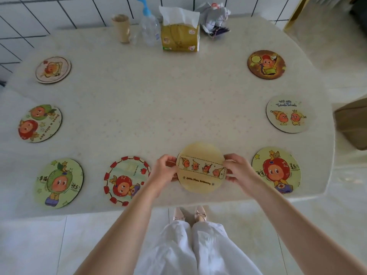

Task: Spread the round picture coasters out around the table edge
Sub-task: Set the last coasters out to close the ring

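A yellow round coaster [200, 155] with a strip of little cartoon figures sits near the table's front edge. My left hand [165, 168] grips its left rim and my right hand [238, 170] grips its right rim. Several other picture coasters lie around the table edge: a red-bordered one [127, 180] and a green one [59, 182] at the front left, one [40, 123] on the left side, a pale one [53, 69] at the far left, a brown one [266, 64] at the far right, a white one [290, 114] on the right, and a red-haired one [276, 170] at the front right.
At the back of the table [158, 108] stand a cardboard tube [121, 27], a clear pump bottle [149, 26], a yellow tissue pack [180, 32] and a crumpled wrapper [214, 18]. A brown seat [353, 124] sits off the right edge. Tiled wall lies behind.
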Tool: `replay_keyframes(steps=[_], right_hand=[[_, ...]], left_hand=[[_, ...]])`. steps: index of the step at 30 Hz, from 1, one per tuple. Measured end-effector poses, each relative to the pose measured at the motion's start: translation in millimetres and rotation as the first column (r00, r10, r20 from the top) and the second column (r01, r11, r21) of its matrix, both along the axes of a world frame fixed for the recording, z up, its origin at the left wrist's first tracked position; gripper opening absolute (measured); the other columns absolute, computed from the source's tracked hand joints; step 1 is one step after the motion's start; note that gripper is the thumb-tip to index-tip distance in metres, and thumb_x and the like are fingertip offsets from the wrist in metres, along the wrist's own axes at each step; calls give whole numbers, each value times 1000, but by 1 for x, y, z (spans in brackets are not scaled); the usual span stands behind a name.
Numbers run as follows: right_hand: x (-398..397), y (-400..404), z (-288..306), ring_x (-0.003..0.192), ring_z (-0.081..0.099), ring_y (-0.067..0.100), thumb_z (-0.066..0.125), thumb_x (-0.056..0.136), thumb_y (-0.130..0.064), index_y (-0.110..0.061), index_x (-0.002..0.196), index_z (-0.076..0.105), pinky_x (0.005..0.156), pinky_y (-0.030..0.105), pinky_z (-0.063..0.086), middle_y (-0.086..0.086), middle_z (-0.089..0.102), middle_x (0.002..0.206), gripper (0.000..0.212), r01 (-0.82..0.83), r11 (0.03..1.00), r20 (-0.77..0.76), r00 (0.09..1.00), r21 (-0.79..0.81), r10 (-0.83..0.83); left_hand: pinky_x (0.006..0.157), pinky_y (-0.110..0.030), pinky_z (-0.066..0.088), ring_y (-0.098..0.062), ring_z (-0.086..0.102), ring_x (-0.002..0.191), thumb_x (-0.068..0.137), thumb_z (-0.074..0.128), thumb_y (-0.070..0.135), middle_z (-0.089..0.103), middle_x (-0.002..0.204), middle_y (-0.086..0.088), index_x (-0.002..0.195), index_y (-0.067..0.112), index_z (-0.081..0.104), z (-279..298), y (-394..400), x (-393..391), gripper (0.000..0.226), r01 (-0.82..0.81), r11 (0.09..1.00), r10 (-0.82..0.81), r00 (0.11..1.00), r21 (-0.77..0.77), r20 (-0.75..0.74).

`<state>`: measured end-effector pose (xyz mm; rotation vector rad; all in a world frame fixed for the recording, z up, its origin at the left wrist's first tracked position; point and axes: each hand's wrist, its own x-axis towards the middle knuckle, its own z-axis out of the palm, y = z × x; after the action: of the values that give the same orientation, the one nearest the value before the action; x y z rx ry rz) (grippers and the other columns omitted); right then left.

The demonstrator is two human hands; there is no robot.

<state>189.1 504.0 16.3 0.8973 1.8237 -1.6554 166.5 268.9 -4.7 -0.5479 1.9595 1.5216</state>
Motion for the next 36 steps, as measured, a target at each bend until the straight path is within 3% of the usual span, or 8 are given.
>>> replay_keyframes(steps=[3,8,12,16,23,27,30,36], right_hand=[[-16,4,-2,87,67,18,55,92,-13,-16,108,64,69,31,55,5,69,100,20,-123,990,-11,992,71,124],[-29,2,-11,89,68,19,51,92,-9,-18,103,63,77,37,59,4,68,99,18,-283,942,8,958,181,286],[-23,-4,-21,93,67,26,53,91,-8,-17,97,61,84,48,56,7,68,98,14,-320,896,-28,938,309,345],[-14,-7,-31,92,67,23,55,89,-11,-13,103,65,85,46,56,4,71,99,17,-285,887,-31,948,362,317],[-11,0,-35,95,66,24,55,90,-9,-16,107,65,86,47,56,4,69,102,21,-316,868,-11,938,383,346],[-11,3,-36,94,65,22,53,90,-9,-14,107,64,84,42,56,2,67,100,21,-342,838,-26,921,424,389],[-12,6,-35,88,65,23,49,90,-8,-12,106,64,72,30,51,3,68,101,22,-334,821,-40,917,464,396],[-21,-4,-31,90,58,15,49,92,-11,-14,105,65,65,20,42,-4,64,98,22,-350,802,-72,897,484,435]], left_hand=[[68,-38,61,-26,70,80,85,64,0,62,101,-14,103,19,58,-1,5,26,27,-67,996,61,993,59,100],[77,-44,59,-38,67,89,90,53,-6,61,102,-18,107,8,54,-2,15,50,22,-152,988,146,981,31,130],[79,-43,57,-30,63,83,91,52,-5,61,101,-14,110,6,55,-3,17,52,22,-138,990,138,984,-8,117],[65,-31,56,-25,62,78,91,50,-3,63,99,-9,109,8,58,-5,14,44,23,-118,990,124,989,-80,81],[69,-37,57,-21,61,70,88,48,-3,67,89,-3,106,11,63,-12,17,43,27,-67,980,76,996,-188,42],[66,-35,54,-16,58,70,86,46,-4,67,83,1,105,11,65,-13,18,44,31,-76,969,78,997,-235,-4],[59,-25,48,-14,59,70,85,44,-3,67,84,3,107,12,65,-12,17,45,34,-64,963,65,998,-262,-7],[78,-38,56,-25,65,93,88,48,4,64,107,-7,116,14,60,-12,-5,48,33,-70,943,56,997,-325,-51]])
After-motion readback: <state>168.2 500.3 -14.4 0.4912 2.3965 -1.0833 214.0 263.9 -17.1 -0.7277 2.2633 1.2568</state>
